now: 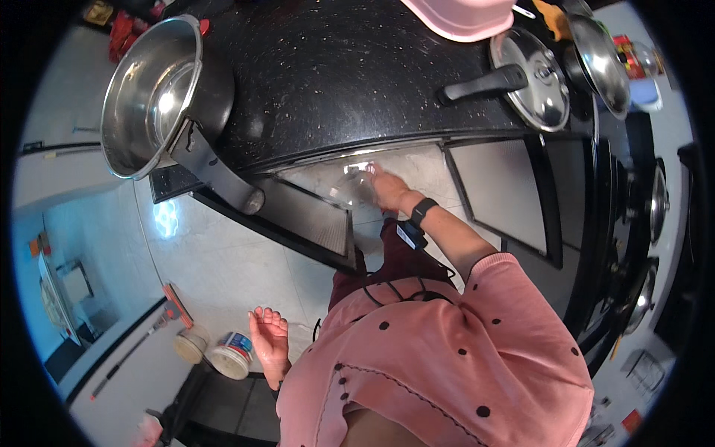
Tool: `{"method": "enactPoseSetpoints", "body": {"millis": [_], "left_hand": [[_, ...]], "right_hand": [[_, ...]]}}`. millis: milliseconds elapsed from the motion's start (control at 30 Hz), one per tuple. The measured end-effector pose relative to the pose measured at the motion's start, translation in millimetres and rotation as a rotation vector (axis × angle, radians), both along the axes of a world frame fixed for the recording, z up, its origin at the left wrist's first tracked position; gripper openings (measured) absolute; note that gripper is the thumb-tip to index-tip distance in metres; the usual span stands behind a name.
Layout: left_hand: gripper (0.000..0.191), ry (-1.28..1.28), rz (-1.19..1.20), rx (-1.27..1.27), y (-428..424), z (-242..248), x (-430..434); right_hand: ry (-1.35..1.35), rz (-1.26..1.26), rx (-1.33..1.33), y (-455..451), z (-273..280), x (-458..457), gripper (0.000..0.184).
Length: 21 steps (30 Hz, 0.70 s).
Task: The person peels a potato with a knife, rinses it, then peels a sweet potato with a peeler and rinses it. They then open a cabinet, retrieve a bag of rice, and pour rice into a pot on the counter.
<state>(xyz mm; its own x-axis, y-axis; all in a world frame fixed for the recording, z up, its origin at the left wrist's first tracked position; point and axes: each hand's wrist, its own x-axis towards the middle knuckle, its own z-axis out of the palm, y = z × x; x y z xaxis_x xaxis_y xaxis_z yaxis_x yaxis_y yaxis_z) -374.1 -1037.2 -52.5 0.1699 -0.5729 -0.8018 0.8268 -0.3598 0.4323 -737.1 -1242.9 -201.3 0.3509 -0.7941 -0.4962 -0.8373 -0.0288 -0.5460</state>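
Note:
My right hand reaches down in front of the counter edge, between two opened cabinet doors. Its fingers are closed on a clear, shiny vessel, blurred, so its exact kind is not plain. A black-framed door with a ribbed pane stands swung out left of that hand; another framed door is open on its right. My left hand is held out low at my side, palm up, holding nothing, with the fingers extended.
A steel pressure cooker pot stands on the speckled black countertop, its handle jutting past the edge. A pressure cooker lid, a pink plastic tub and a steel pan are further right. Buckets stand on the floor.

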Motion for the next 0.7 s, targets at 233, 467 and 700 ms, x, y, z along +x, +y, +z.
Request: {"method": "enactPoseSetpoints", "body": {"millis": [233, 467, 700], "left_hand": [[0.026, -0.009, 0.199, 0.123, 37.9, 3.3, -82.7], [0.025, -0.01, 0.291, 0.183, 68.3, 7.9, -139.6], [0.025, -0.045, 0.252, 0.194, 50.4, 5.1, -144.9]], "right_hand": [[-0.151, -0.226, -0.203, -79.7, -92.9, -26.1, 0.022], [-0.03, -0.208, -0.058, -59.1, -136.0, -55.9, 0.03], [0.232, 0.089, -0.25, -52.0, -79.5, -89.9, 0.033]]}}
